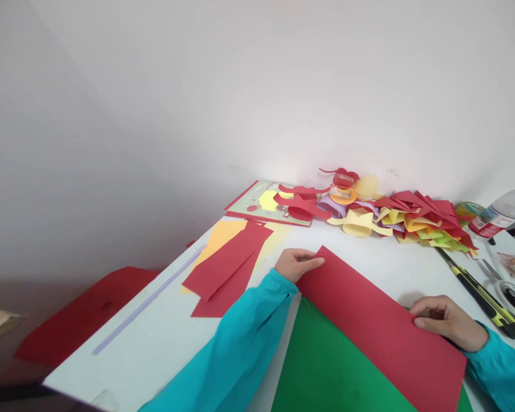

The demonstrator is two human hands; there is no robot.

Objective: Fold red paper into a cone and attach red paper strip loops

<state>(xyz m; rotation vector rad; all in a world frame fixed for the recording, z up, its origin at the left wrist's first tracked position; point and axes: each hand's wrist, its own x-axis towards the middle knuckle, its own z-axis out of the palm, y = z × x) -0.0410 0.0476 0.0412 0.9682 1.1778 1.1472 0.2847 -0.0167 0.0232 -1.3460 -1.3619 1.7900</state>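
A large red paper sheet [377, 320] lies slanted across a green sheet [326, 366] on the white table [154, 343]. My left hand [298, 263] pinches the red sheet's far left corner, thumb on top. My right hand [448, 320] grips the sheet's right edge, fingers curled over it. Both arms wear teal sleeves.
Red paper pieces [227, 269] on a yellow sheet lie left of my hands. A heap of red, yellow and purple scraps [390, 217] lines the wall. A utility knife [480, 294], scissors, tape and a plastic bottle [502, 217] sit at the right. More red paper [86, 315] lies off the table's left edge.
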